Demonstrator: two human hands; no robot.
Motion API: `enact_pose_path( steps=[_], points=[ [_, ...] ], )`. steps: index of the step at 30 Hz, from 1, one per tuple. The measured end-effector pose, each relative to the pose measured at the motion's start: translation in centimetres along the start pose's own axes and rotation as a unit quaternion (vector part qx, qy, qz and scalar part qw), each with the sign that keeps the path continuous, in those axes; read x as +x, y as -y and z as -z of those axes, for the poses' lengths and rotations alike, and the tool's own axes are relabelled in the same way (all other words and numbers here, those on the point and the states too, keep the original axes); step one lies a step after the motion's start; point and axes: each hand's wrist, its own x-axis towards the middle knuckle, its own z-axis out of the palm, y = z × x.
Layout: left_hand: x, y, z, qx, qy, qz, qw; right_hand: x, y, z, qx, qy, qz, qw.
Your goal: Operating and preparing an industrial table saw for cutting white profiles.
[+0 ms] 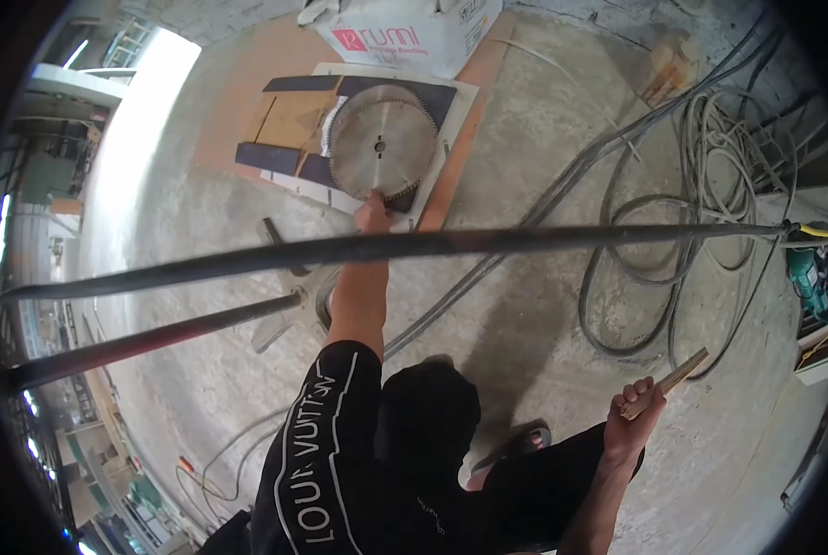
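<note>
Contact's made: my left hand point(373, 218) meets the saw blade point(397, 134) at its six o'clock, pinch or lift I can't tell; at four o'clock, my right hand point(640, 403) clenches a wooden strip point(686, 367).

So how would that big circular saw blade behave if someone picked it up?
The circular saw blade is probably stiff, since it looks like a flat metal disc. That broad metal face suggests it may feel heavy for its thickness. Its toothed rim would likely snag, and its round outline could let it roll if stood on edge.
</note>
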Motion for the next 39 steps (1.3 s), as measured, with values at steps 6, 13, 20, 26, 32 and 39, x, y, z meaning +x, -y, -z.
enact_pose_path(
  steps=[6,13,20,26,32,39],
  points=[
    [2.4,5.1,9.7,-0.015,0.013,0.176,0.984,-1.0,-0.8,-1.3,0.052,0.053,-0.055,0.996],
    [3.8,8.5,8.1,-0.403,-0.201,0.211,0.868,-1.3,-0.3,-1.1,0.068,0.069,-0.059,0.994],
    [6.9,9.6,8.5,-0.581,-0.235,-0.087,0.774,-1.5,-0.2,-1.3,0.081,0.106,-0.073,0.988],
    [7.6,1.1,11.1,-0.477,-0.191,-0.211,0.832,-0.3,0.7,-0.1,0.07,0.115,-0.074,0.988],
    [1.6,-4.3,20.3,-0.577,-0.201,0.026,0.791,-1.4,0.1,-1.0,0.118,0.126,-0.118,0.978],
    [-17.5,-12.8,22.8,-0.746,0.051,0.183,0.638,-8.1,1.3,-1.4,0.062,0.009,-0.174,0.983]
  ],
)
